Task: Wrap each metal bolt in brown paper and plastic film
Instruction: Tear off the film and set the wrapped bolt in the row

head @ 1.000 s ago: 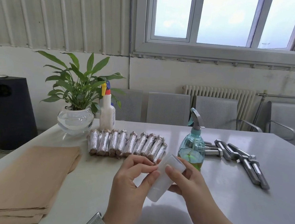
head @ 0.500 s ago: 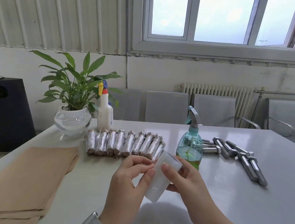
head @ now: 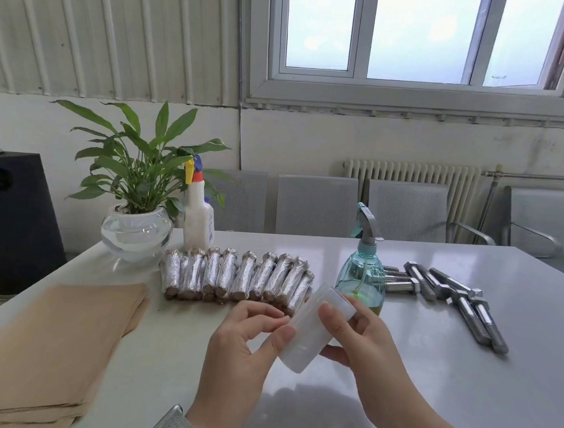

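A white roll of plastic film (head: pixel 311 334) is held tilted above the table between both hands. My right hand (head: pixel 361 341) grips it from the right, thumb across its upper side. My left hand (head: pixel 247 342) touches its left side with thumb and curled fingertips, as if picking at the film's edge. Several wrapped bolts (head: pixel 235 276) lie in a row behind the hands. Bare metal bolts (head: pixel 453 295) lie at the right of the table. A stack of brown paper (head: pixel 37 343) lies at the left.
A teal spray bottle (head: pixel 362 270) stands just behind my right hand. A white spray bottle (head: pixel 199 214) and a potted plant in a glass bowl (head: pixel 136 232) stand at the back left. Grey chairs (head: pixel 316 204) line the table's far side.
Both hands and the roll stay almost as they were; my left fingers have shifted slightly on the roll's side. The view has dipped a little.
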